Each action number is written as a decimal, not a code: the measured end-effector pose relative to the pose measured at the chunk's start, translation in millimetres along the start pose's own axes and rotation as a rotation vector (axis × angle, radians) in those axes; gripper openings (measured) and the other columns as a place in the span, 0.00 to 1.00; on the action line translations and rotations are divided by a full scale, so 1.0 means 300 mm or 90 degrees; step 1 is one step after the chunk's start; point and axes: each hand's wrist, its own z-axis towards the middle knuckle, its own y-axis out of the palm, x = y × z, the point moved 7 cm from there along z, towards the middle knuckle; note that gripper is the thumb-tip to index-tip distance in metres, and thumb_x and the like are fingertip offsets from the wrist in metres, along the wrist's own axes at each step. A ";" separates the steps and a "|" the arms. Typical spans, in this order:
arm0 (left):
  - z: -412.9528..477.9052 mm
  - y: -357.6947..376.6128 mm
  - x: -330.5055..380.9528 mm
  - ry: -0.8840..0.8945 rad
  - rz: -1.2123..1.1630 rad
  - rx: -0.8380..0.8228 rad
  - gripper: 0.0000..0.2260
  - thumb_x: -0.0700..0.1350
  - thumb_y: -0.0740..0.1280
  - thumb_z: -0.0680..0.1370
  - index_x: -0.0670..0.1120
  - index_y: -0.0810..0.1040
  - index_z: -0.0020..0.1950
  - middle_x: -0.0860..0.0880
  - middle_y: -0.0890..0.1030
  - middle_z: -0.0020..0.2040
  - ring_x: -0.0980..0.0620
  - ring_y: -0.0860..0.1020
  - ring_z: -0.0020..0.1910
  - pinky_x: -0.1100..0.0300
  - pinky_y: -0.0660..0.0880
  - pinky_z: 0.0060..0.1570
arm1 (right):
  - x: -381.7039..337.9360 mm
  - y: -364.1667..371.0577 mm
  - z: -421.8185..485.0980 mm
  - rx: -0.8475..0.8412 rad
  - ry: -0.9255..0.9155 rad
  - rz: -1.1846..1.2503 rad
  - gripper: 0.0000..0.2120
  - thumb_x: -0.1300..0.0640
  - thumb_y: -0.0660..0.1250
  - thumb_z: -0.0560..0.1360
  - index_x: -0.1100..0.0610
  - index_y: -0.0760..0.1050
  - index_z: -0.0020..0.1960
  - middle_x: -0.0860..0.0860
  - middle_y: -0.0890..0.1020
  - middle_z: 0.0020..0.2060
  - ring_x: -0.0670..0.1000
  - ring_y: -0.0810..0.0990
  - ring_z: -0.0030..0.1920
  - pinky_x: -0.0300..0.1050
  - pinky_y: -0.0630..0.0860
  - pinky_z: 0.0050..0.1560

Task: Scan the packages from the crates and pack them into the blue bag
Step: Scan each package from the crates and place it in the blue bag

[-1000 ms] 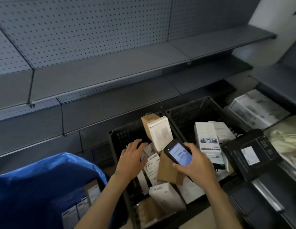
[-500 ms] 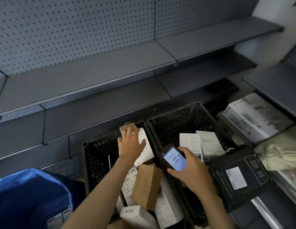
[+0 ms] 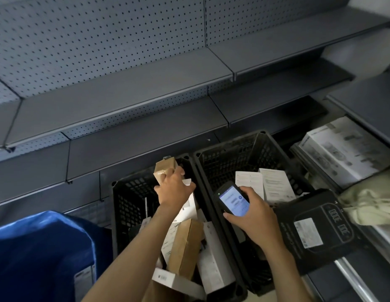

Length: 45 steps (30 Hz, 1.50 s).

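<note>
Our left hand (image 3: pixel 174 189) is over the left black plastic lattice crate (image 3: pixel 127 192). Its fingers curl over the top of an upright white cardboard box (image 3: pixel 188 207), with the thumb at the box's right corner. The knuckles touch a small brown cardboard carton (image 3: pixel 164 168) standing just behind, against the crate's far rim. Our right hand (image 3: pixel 254 216) is apart from the left and wrapped round a black handheld scanner (image 3: pixel 232 200). The scanner's lit screen tilts up towards us, above the rims where the two crates meet.

Nearer us in the left crate, a long brown carton (image 3: pixel 185 247) leans among several white boxes (image 3: pixel 213 260). The crate's left side is open down its lattice wall. The right black plastic lattice crate (image 3: pixel 231 158) sits rim to rim with the left one. Two flat white packets (image 3: pixel 261 184) lean side by side in it, with open room behind them. A flat black box with a white label (image 3: pixel 309 232) lies tilted over that crate's right rim. The blue fabric bag (image 3: pixel 37 247) sits at lower left, just beside the left crate, and a white-labelled package (image 3: pixel 85 277) shows at its near right edge.

To the right, a large white printed box (image 3: pixel 338 151) and a crumpled cream cloth (image 3: pixel 368 205) lie on a low shelf. Behind everything, grey metal shelves (image 3: pixel 124 101) run under a grey pegboard wall (image 3: pixel 102 40).
</note>
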 end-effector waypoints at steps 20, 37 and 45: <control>-0.366 -0.171 -0.504 0.291 -0.052 0.005 0.14 0.55 0.77 0.70 0.53 0.79 0.51 0.56 0.74 0.57 0.54 0.72 0.56 0.47 0.76 0.55 | -0.141 0.206 -0.116 -0.111 -0.071 0.028 0.37 0.41 0.82 0.65 0.40 0.68 0.68 0.40 0.79 0.55 0.46 0.79 0.54 0.49 0.81 0.49; -0.580 -0.438 -1.004 0.504 0.088 0.137 0.10 0.52 0.74 0.75 0.52 0.81 0.54 0.50 0.76 0.59 0.48 0.75 0.64 0.46 0.70 0.68 | -0.764 0.500 -0.171 -0.256 -0.350 -0.442 0.38 0.42 0.77 0.68 0.45 0.65 0.73 0.44 0.78 0.62 0.50 0.80 0.57 0.49 0.78 0.51; -0.609 -0.510 -1.199 0.537 0.139 0.140 0.09 0.54 0.72 0.77 0.54 0.80 0.54 0.50 0.76 0.62 0.47 0.73 0.68 0.43 0.65 0.73 | -0.940 0.617 -0.248 -0.247 -0.457 -0.609 0.40 0.43 0.75 0.66 0.45 0.66 0.75 0.43 0.78 0.61 0.48 0.81 0.53 0.48 0.79 0.48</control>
